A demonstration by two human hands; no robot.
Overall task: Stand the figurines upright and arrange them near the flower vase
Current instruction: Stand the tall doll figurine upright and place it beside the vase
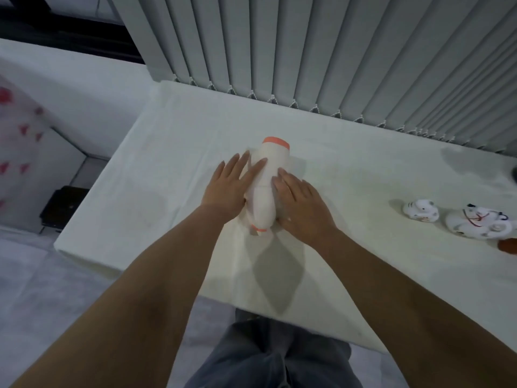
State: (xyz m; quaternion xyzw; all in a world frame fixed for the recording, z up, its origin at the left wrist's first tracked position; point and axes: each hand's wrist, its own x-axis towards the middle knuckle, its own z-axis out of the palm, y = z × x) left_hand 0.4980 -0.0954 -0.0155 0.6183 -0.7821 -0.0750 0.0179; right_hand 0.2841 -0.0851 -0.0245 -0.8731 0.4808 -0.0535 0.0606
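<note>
Two bare hands are on the white vase (268,189) right now, which sits around the middle of the table (173,152), roughly halfway between the near edge and the far edge by the blinds (335,51). The vase is white with an orange band at the top rim and another orange bit down at its lower end. From this high angle I can't honestly tell if it's standing or leaning.

Going left to right: the left hand (228,189) is flat against the vase's left side, fingers stretched out and pointing toward the far edge, not curled around it. The right hand (303,204) presses on the right side the same way, fingers laid open along the body. So it's more of a two-palm sandwich than a proper grab.

Further right, well apart from the vase and close to the table's right edge, there's a small white figurine (420,210) and just beside it a bigger white figurine (479,224) with red and dark markings. Both look like they're lying over, though they're small and a bit blurry. At the very right edge a brownish-orange thing (508,245) pokes in, cut off so no clue what it is.
</note>
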